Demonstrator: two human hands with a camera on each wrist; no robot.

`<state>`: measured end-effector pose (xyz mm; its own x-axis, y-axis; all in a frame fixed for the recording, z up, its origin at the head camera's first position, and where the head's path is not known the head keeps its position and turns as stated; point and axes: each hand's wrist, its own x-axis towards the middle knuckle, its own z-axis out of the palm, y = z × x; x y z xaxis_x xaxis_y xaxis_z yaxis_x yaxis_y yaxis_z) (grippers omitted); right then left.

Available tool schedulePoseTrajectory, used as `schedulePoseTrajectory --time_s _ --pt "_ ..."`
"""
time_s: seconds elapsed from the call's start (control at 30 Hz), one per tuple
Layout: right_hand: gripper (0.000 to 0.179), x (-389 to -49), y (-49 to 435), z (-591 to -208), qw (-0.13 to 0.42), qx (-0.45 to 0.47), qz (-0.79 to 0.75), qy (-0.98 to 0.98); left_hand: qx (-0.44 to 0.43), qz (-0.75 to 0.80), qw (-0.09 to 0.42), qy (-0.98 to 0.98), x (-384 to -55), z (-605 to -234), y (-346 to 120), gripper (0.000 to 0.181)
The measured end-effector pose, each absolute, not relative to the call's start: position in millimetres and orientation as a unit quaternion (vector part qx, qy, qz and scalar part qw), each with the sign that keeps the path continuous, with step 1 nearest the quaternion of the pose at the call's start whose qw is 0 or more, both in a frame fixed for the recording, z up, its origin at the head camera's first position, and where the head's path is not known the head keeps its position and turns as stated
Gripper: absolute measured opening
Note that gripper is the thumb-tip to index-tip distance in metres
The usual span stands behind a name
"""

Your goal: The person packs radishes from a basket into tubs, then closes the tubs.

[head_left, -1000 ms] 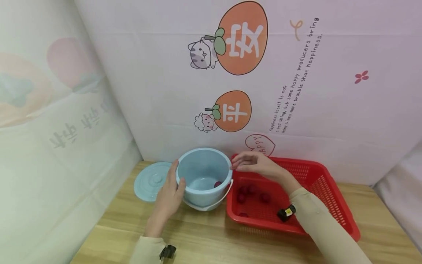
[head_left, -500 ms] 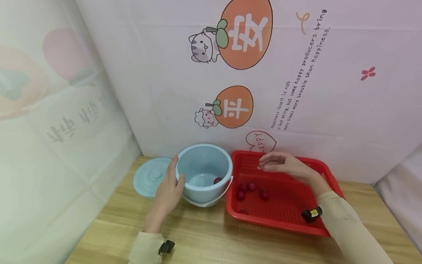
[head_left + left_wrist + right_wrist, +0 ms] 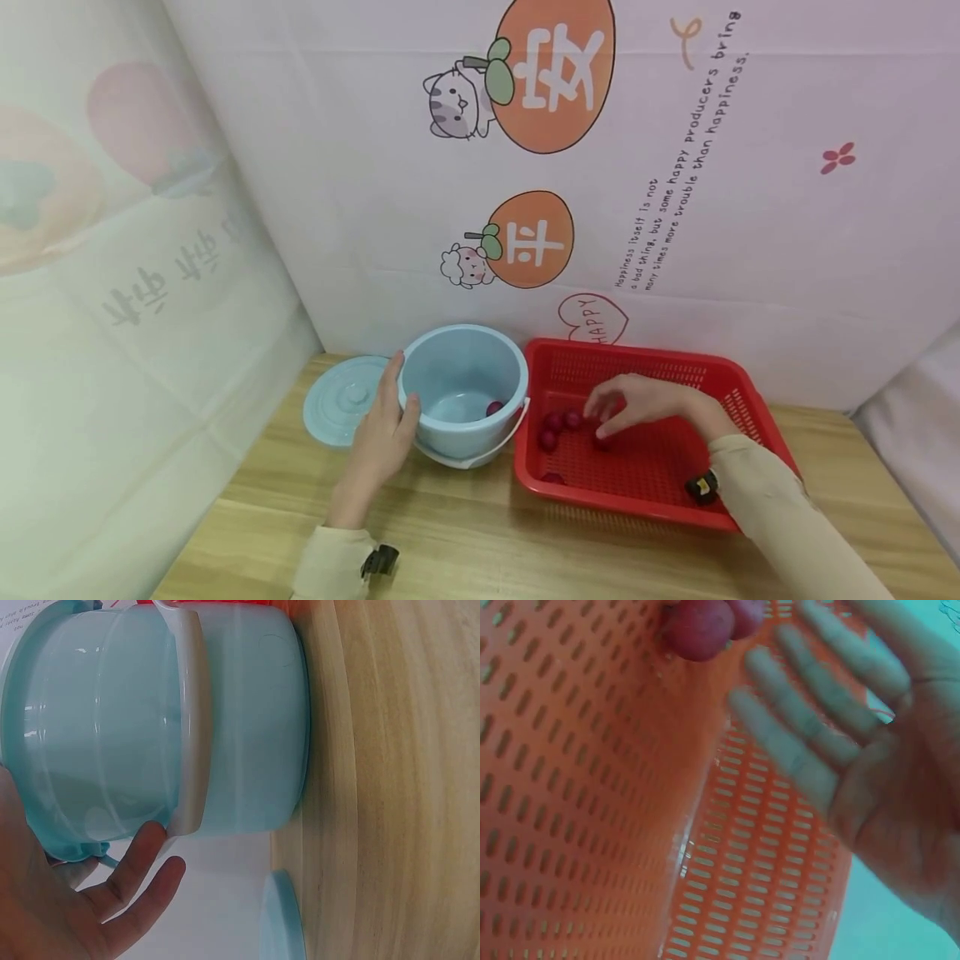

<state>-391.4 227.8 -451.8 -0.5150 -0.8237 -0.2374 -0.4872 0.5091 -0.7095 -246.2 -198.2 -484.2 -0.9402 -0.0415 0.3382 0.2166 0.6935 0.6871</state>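
A light blue bucket [image 3: 463,379] stands on the wooden table with one red ball [image 3: 494,409] inside. My left hand [image 3: 390,408] rests flat against its left side, fingers straight; the left wrist view shows the left hand [image 3: 82,900] beside the bucket [image 3: 112,720] and its white handle [image 3: 188,727]. Right of it, a red mesh basket [image 3: 675,379] holds several red balls [image 3: 553,421]. My right hand [image 3: 611,412] reaches down into the basket, fingertips close to the balls. In the right wrist view the right hand [image 3: 870,750] is spread open near a red ball [image 3: 697,630], holding nothing.
The bucket's blue lid [image 3: 341,402] lies flat on the table [image 3: 465,533] left of the bucket, behind my left hand. A printed cloth backdrop [image 3: 675,208] closes off the back and left sides. The basket's mesh floor [image 3: 577,787] fills the right wrist view.
My right hand has moved from the bucket's rim rightward over the basket and then down towards the balls. The left hand and bucket have stayed in place.
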Motion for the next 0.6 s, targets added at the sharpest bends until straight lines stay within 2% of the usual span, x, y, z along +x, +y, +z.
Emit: schedulePoseTrajectory --time_s 0.2,0.6 --pt "0.031 -391 228 -458 0.337 -0.384 -0.249 0.823 -0.045 -0.391 0.162 -0.905 -246 -483 -197 0.068" --pt "0.025 -389 222 -464 0.314 -0.412 -0.232 0.823 -0.047 -0.386 0.169 -0.906 -246 -484 -197 0.068"
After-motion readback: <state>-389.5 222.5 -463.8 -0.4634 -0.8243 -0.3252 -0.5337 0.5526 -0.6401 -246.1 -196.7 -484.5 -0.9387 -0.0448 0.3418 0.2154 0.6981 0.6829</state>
